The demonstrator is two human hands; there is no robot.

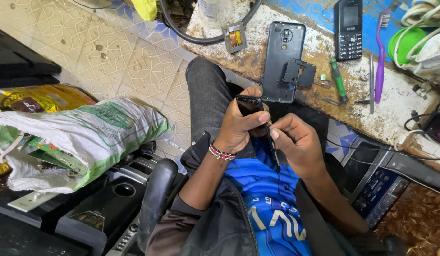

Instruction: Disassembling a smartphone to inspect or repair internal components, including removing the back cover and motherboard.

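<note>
Head view looks down on a seated person in a blue jersey and dark jacket, both hands raised over the lap. Left hand, with a beaded bracelet at the wrist, is wrapped around a black smartphone, fingers curled behind it and thumb pressed along its near edge. Right hand, just beside the phone, pinches a thin dark tool between thumb and forefinger, its upper end meeting the phone's lower edge. Left of the phone, down on the floor, a white and green woven sack lies on dark electronic casings. Beyond the phone stands a worn, stained workbench. On it, directly past the phone, lies a dark back cover with a small black bracket resting on it. Further right of the cover lie a green-handled screwdriver, tweezers, a purple toothbrush and a black keypad phone. At the bench's far edge, above the smartphone, sits a small square part and a black cable.
</note>
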